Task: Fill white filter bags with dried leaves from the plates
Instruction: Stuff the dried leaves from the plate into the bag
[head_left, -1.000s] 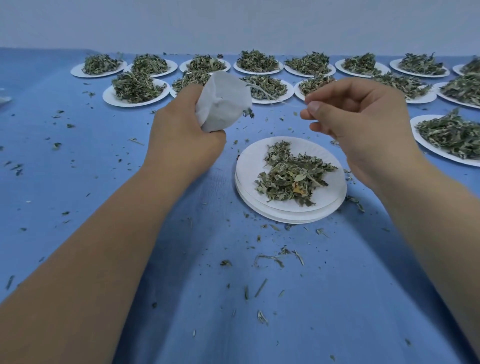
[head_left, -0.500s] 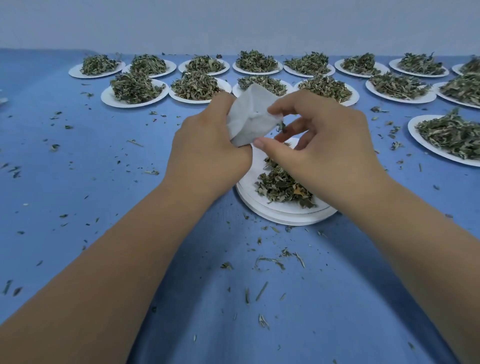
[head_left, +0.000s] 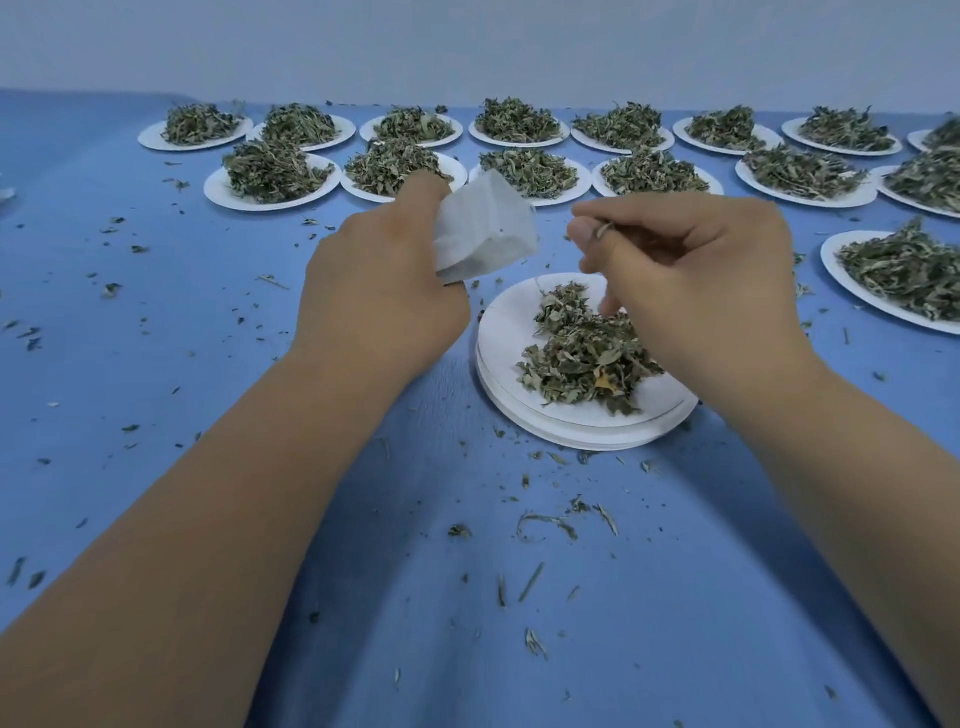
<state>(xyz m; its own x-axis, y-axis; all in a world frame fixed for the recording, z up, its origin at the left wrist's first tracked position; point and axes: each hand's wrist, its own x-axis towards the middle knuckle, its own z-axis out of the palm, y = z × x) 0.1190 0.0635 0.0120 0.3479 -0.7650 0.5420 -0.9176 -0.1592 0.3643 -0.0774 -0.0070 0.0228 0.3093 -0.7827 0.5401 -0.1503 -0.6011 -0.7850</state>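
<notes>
Head view: puffy white filter bag (head_left: 485, 228) in left fingers' (head_left: 423, 191) grasp, leaf scrap (head_left: 602, 229) between right fingers (head_left: 649, 210).

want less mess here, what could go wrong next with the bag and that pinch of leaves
The right hand holds a small pinch of dried green leaves apart from the white filter bag; bits may fall onto the blue tablecloth, already littered with crumbs.
The left hand grips the bag bunched, its mouth hidden, so the pinch may miss.
The right wrist hangs over the leaf pile on the near stack of white plates and could sweep some off.
</notes>
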